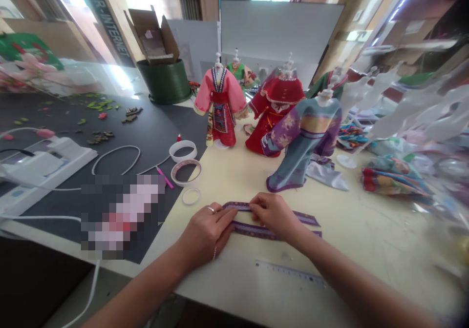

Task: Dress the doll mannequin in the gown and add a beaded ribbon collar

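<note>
A narrow purple patterned fabric strip point(256, 230) lies doubled back on itself on the pale tabletop, its two lengths running side by side to the right. My left hand point(205, 233), with a ring and a thin bracelet, has its fingers closed on the strip's bent left end. Thumb and fingertips of my right hand point(273, 213) pinch the far length a little further right. Just behind my right hand stands a doll form in a blue and purple robe point(309, 137). A clear ruler point(289, 272) lies near the table's front edge.
More dressed doll forms stand behind, among them one in a pink robe point(220, 103) and one in red point(280, 96). Tape rolls point(186, 173) and a pink pen point(164, 177) are at left, near a white power strip point(47, 181). Folded fabric point(395, 179) lies right.
</note>
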Demonstrator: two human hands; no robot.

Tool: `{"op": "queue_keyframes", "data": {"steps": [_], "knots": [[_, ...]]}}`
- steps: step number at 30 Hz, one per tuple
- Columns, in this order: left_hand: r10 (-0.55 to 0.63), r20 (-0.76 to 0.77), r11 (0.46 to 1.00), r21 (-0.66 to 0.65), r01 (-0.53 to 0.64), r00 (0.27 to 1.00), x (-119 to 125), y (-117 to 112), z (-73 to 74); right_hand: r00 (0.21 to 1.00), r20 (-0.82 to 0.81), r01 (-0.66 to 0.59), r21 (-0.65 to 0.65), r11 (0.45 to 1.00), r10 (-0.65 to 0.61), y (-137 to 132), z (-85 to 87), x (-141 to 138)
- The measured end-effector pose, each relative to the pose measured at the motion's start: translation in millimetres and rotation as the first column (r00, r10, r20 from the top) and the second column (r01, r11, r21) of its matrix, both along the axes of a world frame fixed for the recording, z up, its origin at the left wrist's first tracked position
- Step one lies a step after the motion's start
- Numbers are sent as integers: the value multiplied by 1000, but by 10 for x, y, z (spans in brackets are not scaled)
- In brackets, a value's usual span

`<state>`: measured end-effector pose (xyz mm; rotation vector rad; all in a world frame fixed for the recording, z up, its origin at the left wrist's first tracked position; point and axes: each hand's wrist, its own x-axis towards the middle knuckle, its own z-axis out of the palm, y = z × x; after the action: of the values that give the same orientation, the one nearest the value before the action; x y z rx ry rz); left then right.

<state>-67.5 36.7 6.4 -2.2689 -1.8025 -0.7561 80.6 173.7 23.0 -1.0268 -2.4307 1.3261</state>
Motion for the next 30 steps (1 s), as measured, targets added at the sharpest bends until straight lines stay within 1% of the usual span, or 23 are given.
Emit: {"op": "queue_keyframes", "data": {"steps": [4, 6, 10, 16, 19, 25, 30], "knots": [[-1, 10, 1000, 15, 0, 1000, -1, 5, -3, 999, 34, 0, -32, 999, 1, 13, 42, 18], [3, 13, 1000, 19, -3, 1000, 0, 4, -1, 998, 60, -6, 24, 1000, 5, 12, 63, 20], [2, 19, 1000, 12, -3, 1000, 3, 0, 9, 990, 140, -22, 199, 980, -6, -4, 87, 10], [0, 27, 1000, 29, -1, 1000, 3, 1, 16, 977, 212, -53, 320, 946, -18, -17, 52, -2], [-5, 31, 1000, 26, 4, 1000, 5, 0, 19, 976, 216, -64, 338, 939, -11, -14, 45, -1], [-13, 27, 999, 32, 12, 1000, 1, 3, 19, 972, 236, -68, 330, 942, -13, -8, 68, -8], [-8, 33, 999, 34, 7, 999, -3, 18, 16, 969, 246, -73, 339, 938, -13, -9, 53, -8]]}}
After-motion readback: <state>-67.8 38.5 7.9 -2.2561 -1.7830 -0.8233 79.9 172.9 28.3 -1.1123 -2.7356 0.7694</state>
